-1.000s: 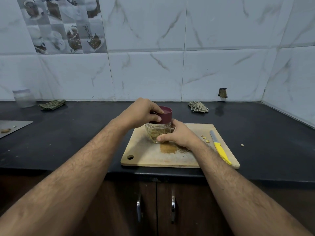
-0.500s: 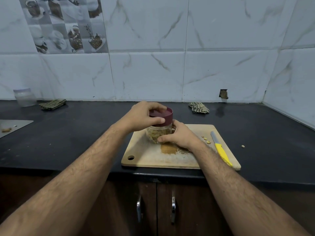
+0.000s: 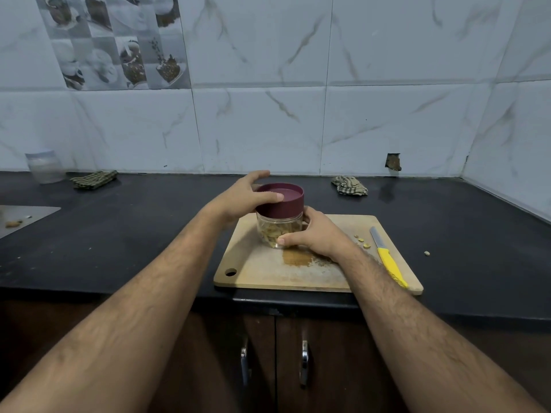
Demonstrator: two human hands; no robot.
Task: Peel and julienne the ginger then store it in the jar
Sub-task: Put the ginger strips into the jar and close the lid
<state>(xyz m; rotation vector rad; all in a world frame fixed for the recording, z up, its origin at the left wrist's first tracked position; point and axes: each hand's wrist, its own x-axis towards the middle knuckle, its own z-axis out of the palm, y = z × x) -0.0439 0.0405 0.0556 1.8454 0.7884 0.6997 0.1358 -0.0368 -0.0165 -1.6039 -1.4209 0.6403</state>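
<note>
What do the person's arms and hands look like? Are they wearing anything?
Both arms are bare from the bottom edge of the picture to the wrists, with no sleeves in view, and both forearms are hairy. The left hand and the right hand wear no gloves. No watch, bracelet or ring shows on the parts in view.

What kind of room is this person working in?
Most likely a home kitchen: a black countertop along a tiled wall, a wooden cutting board with a knife, and cabinet doors below.
</note>
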